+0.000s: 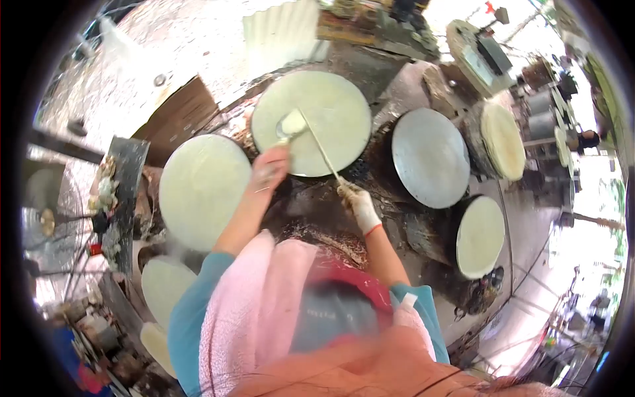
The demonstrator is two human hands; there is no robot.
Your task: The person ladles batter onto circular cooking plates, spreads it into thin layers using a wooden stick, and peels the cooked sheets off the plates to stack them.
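Observation:
Pale batter covers a round griddle (331, 145) in front of me. My left hand (271, 167) is closed on the handle of a ladle (293, 124), whose pale bowl is over the batter, left of the middle. My right hand (356, 198), in a whitish glove with stained fingers, grips a thin stick (320, 147). The stick slants up and left across the griddle, its tip close to the ladle. Whether the ladle or the stick touches the batter I cannot tell.
Another batter-covered griddle (204, 192) is at the left. On the right are a bare grey griddle (430, 157), a stack of pale round sheets (504, 140) and a further pale disc (481, 237). Cardboard (178, 119) leans behind the left griddle.

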